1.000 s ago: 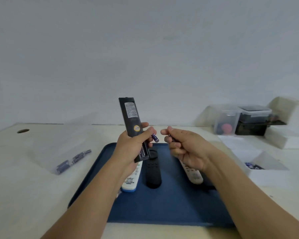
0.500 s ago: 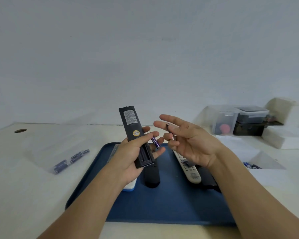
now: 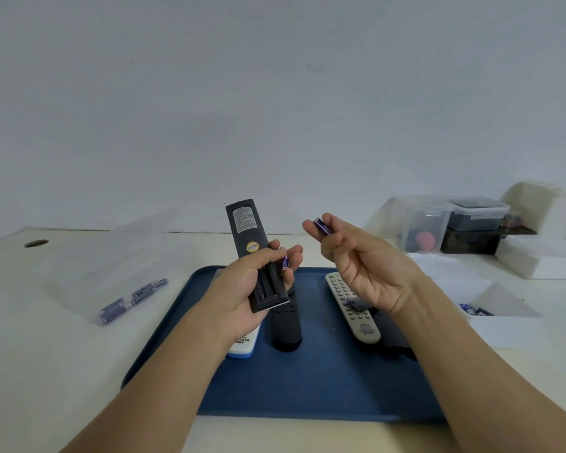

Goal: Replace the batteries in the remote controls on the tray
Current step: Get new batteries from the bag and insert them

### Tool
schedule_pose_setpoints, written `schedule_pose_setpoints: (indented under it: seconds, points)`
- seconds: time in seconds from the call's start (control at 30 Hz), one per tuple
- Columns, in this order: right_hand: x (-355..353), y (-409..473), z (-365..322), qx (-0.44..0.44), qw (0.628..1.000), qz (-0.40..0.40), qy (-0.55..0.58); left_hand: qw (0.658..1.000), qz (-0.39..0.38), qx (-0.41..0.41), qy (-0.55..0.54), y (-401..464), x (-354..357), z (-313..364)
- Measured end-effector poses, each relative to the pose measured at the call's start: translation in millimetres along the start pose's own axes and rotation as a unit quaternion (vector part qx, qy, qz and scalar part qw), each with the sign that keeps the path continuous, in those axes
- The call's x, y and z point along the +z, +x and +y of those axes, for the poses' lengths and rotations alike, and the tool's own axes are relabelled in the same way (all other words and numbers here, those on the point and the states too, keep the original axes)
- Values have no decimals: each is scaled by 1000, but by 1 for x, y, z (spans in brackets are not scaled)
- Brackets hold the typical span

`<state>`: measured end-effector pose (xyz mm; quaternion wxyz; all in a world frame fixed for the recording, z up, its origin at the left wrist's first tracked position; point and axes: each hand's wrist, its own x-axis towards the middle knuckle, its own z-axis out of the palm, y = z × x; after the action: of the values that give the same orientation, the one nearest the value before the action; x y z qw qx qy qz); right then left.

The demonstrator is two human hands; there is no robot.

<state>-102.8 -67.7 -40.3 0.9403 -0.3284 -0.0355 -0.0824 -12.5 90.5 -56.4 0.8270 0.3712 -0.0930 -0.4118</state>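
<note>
Change since half a second ago: the right hand (image 3: 370, 266), then spread open with a battery loose across its fingers, now has its fingers curled and pinches a purple battery (image 3: 322, 226) at the fingertips, raised up and to the right of the black remote (image 3: 255, 256). The left hand (image 3: 245, 289) keeps its grip on that remote, back face up, cover off, with the battery compartment (image 3: 268, 286) exposed at the near end. A second purple battery (image 3: 285, 262) stays trapped between the left fingers and the remote's right edge.

Meaning for the task: the compartment appears empty. Whether the two held batteries are the old cells or the fresh ones cannot be told.

Location of remaining items: three remotes lie on the blue tray (image 3: 307, 387): a white and blue remote (image 3: 242, 346) under the left wrist, a dark remote (image 3: 285, 328) at centre and a grey remote (image 3: 356, 308) to the right.

Clearance: the hands work above the far half of the tray. More batteries lie in a clear bag (image 3: 131, 297) on the counter (image 3: 46, 354) to the left and in a white box (image 3: 490, 299) to the right. The tray's left and right rims lie between the hands and both. The near tray area offers open room for setting the remote down.
</note>
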Motion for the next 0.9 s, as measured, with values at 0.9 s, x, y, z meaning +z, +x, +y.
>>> schedule_pose_setpoints:
  seconds: [0.9]
  points:
    - [13,7,27,-185,870,77,-450,990,-3,77,118,7,1,-5]
